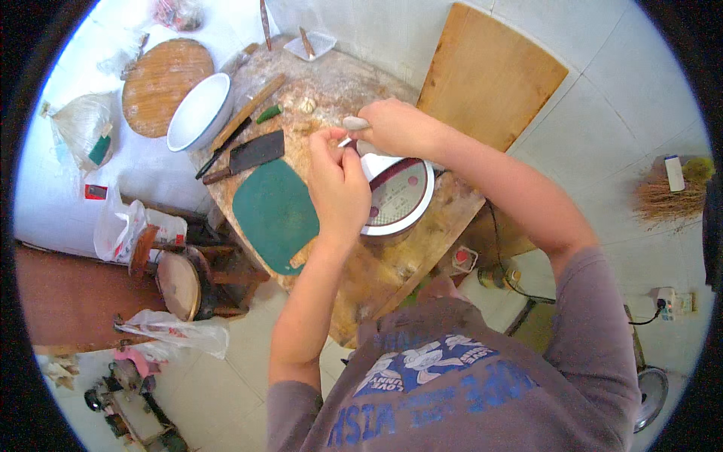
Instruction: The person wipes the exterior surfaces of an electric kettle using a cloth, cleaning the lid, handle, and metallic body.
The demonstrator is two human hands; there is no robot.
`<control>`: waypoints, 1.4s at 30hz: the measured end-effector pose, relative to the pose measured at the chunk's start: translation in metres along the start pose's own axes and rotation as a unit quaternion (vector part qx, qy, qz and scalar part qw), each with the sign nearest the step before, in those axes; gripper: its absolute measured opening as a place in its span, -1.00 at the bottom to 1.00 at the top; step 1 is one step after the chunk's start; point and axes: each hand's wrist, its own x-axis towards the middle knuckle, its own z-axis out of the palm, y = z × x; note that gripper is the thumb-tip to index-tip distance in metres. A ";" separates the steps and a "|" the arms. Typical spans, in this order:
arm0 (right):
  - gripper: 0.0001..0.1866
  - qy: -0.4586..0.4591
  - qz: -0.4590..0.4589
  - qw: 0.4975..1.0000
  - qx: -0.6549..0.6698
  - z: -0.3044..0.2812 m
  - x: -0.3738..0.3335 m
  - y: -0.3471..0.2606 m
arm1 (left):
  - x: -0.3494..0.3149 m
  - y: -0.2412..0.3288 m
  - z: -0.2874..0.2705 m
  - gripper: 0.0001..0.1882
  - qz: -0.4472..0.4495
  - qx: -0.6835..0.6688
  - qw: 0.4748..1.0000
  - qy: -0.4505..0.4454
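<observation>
Both hands raised over the desk (354, 71), fingertips close together. My right hand (395, 128) comes in from the right with the fingers curled closed, gripping a pale oblong piece (355, 122) that pokes out toward my left side; its kind cannot be made out. My left hand (339, 184) points away from me, thumb and forefinger bent toward each other, a small white sliver (345, 142) showing at their tips; whether these fingers grip it, or it belongs to what the right holds, I cannot tell. Beneath both hands, on the desk: a round white-rimmed item (428, 197) with a dark red band and a grey, pink-dotted face, its left part covered by my left hand. Left of that hand lies a green cutting board (275, 215), with a dark-bladed cleaver (260, 151) at its far edge. Beyond the cleaver: a wooden stick (248, 111), lying at a slant, and a green pepper (269, 114) just beside it. A whitish bulb (307, 105) sits to the right of the pepper. Far edge of desk: a white tray (322, 45) with a brown implement across it. White bowl (199, 113) at the left edge, tilted; large wooden board (489, 79) upright against the tiled wall, right.
</observation>
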 end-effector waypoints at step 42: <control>-0.52 -0.133 -0.091 0.933 0.321 -0.012 -0.039 0.025 | 0.005 0.004 0.001 -0.71 0.069 0.109 0.990 -0.058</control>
